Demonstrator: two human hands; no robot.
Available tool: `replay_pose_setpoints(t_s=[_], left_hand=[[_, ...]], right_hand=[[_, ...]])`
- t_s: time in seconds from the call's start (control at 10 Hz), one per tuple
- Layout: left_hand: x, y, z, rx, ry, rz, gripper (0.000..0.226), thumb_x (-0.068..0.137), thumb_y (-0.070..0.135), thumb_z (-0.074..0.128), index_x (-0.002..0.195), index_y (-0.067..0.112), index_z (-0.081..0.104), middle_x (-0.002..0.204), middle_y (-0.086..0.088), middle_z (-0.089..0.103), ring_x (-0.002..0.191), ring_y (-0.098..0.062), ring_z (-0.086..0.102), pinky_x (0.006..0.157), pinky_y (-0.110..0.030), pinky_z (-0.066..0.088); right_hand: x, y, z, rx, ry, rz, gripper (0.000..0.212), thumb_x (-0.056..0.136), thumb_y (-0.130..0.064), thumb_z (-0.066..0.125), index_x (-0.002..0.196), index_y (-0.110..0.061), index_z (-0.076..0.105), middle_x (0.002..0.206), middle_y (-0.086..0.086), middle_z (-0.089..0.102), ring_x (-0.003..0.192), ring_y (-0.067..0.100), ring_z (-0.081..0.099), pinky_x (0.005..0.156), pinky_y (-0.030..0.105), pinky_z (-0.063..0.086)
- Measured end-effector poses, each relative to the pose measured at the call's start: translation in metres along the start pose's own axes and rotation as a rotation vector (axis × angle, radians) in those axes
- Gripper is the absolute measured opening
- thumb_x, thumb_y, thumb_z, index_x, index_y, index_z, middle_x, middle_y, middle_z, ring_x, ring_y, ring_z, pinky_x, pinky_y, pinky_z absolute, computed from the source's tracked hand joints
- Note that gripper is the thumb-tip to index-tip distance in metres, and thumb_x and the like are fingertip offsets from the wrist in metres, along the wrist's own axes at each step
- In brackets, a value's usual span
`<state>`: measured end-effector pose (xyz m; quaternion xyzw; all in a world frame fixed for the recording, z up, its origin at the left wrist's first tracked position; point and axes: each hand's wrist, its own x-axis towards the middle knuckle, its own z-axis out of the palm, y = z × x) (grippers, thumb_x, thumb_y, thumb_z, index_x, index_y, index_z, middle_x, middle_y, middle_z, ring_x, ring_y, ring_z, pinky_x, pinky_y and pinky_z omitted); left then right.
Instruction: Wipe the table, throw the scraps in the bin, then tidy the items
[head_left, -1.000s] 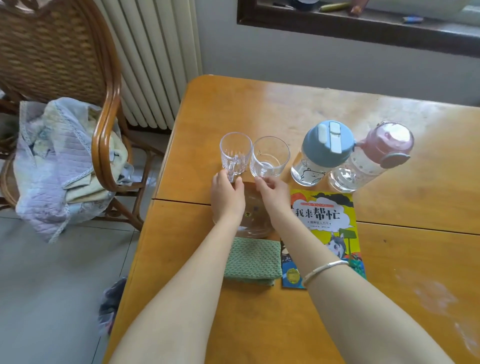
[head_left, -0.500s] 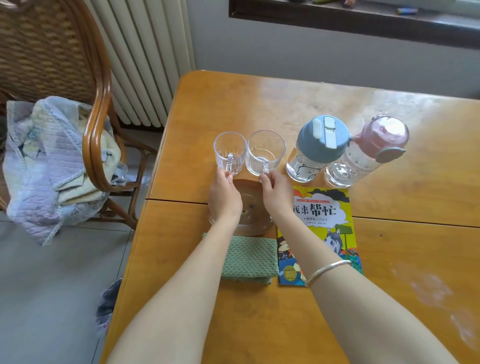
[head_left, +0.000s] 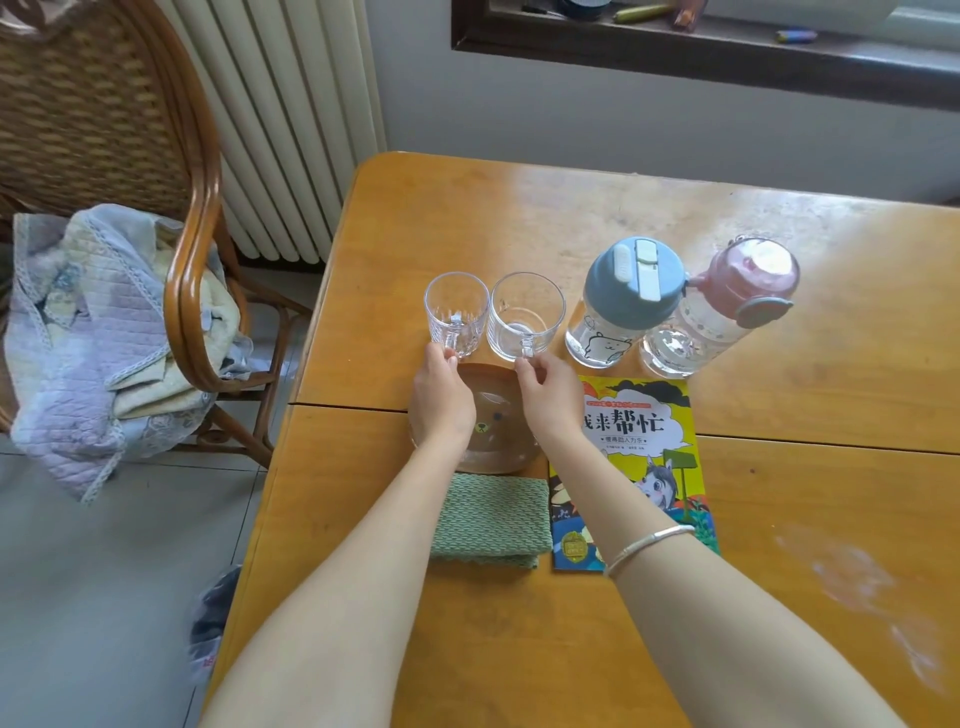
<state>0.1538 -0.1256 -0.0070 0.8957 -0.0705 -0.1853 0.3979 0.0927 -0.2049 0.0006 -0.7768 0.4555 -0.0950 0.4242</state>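
Two clear glass mugs stand side by side on the wooden table (head_left: 519, 208). My left hand (head_left: 441, 395) pinches the handle of the ribbed mug (head_left: 456, 312). My right hand (head_left: 550, 395) pinches the handle of the smooth mug (head_left: 525, 312). Both hands reach over a clear plate with a bear face (head_left: 496, 426). A folded green cloth (head_left: 493, 519) lies just nearer than the plate, partly under my left forearm. To the right stand a blue-lidded bottle (head_left: 623, 296) and a pink-lidded bottle (head_left: 727, 312), with a picture book (head_left: 644, 441) in front of them.
A rattan chair (head_left: 192, 260) with a quilted blanket (head_left: 88, 338) stands left of the table, in front of a radiator (head_left: 291, 130). A dark bag (head_left: 213, 623) sits on the floor by the table's left edge. A windowsill (head_left: 727, 41) with small items runs along the back.
The two mugs have stayed close together while both hands keep hold of their handles. The view has shifted slightly; the hands have drawn a little nearer over the plate.
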Motion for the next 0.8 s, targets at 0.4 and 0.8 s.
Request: replay_pose_setpoints(t_s=[0.4, 0.8], left_hand=[[-0.001, -0.006, -0.001, -0.023, 0.011, 0.022, 0.028, 0.098, 0.022, 0.032, 0.119, 0.009, 0.045, 0.119, -0.012, 0.059, 0.101, -0.034, 0.058, 0.075, -0.038, 0.044], [-0.024, -0.018, -0.011, -0.002, 0.059, -0.025, 0.034, 0.100, 0.017, 0.024, 0.127, 0.008, 0.042, 0.130, -0.009, 0.051, 0.116, -0.028, 0.049, 0.084, -0.038, 0.042]], right_hand=[[-0.008, -0.004, -0.003, 0.066, -0.017, 0.066, 0.030, 0.094, -0.025, 0.046, 0.114, -0.007, 0.058, 0.112, 0.011, 0.065, 0.104, 0.024, 0.058, 0.078, 0.030, 0.042], [-0.026, -0.001, -0.010, 0.058, -0.010, 0.144, 0.030, 0.092, -0.013, 0.041, 0.121, -0.011, 0.051, 0.113, 0.009, 0.062, 0.102, 0.027, 0.058, 0.075, 0.032, 0.043]])
